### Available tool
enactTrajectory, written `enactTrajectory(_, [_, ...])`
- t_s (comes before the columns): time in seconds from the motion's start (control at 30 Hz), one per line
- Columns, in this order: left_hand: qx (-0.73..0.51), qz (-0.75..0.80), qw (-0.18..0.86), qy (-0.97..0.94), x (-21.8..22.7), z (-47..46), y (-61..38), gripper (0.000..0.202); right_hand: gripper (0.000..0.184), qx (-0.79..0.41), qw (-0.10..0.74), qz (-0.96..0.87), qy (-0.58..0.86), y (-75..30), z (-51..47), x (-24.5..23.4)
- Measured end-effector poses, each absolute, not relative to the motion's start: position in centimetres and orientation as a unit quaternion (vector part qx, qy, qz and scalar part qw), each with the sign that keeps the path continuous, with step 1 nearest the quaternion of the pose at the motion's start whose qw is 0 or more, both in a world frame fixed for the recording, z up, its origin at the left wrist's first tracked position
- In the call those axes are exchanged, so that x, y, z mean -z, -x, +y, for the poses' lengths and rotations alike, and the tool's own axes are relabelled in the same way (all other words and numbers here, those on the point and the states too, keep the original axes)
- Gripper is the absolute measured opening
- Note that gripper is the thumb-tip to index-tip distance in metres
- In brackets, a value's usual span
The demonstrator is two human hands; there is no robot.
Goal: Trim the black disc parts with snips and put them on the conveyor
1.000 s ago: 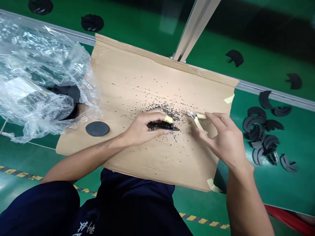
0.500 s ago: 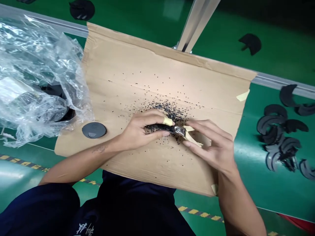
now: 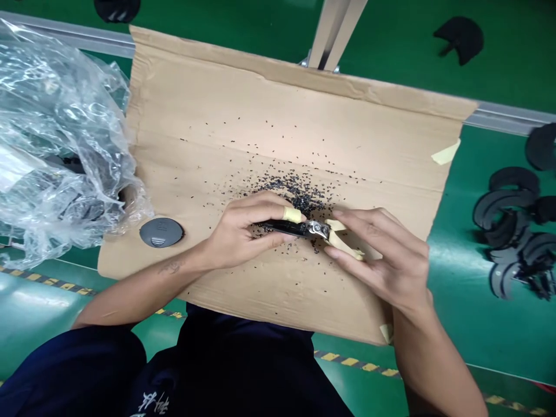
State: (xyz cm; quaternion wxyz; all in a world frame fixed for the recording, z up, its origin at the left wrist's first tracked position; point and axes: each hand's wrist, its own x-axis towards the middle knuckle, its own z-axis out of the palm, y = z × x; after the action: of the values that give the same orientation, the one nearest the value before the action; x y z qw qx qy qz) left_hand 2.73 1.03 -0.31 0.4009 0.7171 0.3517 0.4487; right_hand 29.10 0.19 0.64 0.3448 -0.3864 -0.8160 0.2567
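My left hand (image 3: 247, 229), with yellow tape round one finger, pinches a dark, curved plastic part (image 3: 284, 227) edge-on. In my right hand (image 3: 386, 255) are nippers (image 3: 320, 229) with metal jaws and pale yellow handles, held between thumb and fingers. The jaws meet the right end of the plastic part; whether they are closed on it I cannot tell. Beneath both hands, tiny black plastic scraps (image 3: 299, 197) are scattered on a sheet of cardboard (image 3: 208, 87). Left of my left hand lies a dark round plastic disc (image 3: 161, 232) with a ribbed patch.
A clear plastic bag (image 3: 65, 127) with dark parts inside stands at the left. Several curved black parts (image 3: 512, 202) lie heaped on the green table (image 3: 469, 324) at the right. Past the cardboard, a metal post (image 3: 339, 35) rises and a notched black disc (image 3: 460, 39) lies beyond the rail.
The view has shifted slightly. Both hands keep their hold on the plastic part and the nippers, with the jaws still at the part's right end.
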Motion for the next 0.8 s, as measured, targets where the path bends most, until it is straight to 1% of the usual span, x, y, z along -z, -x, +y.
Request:
enactTrajectory(0.13, [-0.454,0.341,0.402,-0.718,0.39,1.02,-2.79,0.025,0.067,-0.246,0.342,-0.821,0.386,-29.05,0.10,-0.79])
enactTrajectory(0.27, [-0.461,0.341,0.399,-0.716,0.40,0.95,-2.89,0.023,0.063,-0.221,0.321,-0.839,0.380,-29.08,-0.13,-1.01])
enactTrajectory(0.4, [-0.460,0.353,0.393,-0.713,0.22,0.92,-2.97,0.023,0.056,-0.217,0.324,-0.844,0.369,-29.01,-0.16,-1.15])
enactTrajectory(0.5, [-0.464,0.366,0.383,-0.710,0.19,0.84,-3.07,0.024,0.050,-0.224,0.324,-0.832,0.389,-28.93,0.10,-1.15])
enactTrajectory(0.6, [-0.459,0.365,0.373,-0.719,0.36,0.71,-3.20,0.026,0.047,-0.163,0.300,-0.846,0.409,-28.88,0.32,-1.00])
enactTrajectory(0.7, [-0.435,0.365,0.344,-0.748,0.43,0.73,-3.17,0.027,0.048,-0.111,0.279,-0.872,0.388,-28.85,0.30,-0.96])
enactTrajectory(0.8, [-0.438,0.379,0.291,-0.761,0.12,0.93,-2.88,0.026,0.042,-0.153,0.297,-0.849,0.410,-28.76,0.16,-1.31])
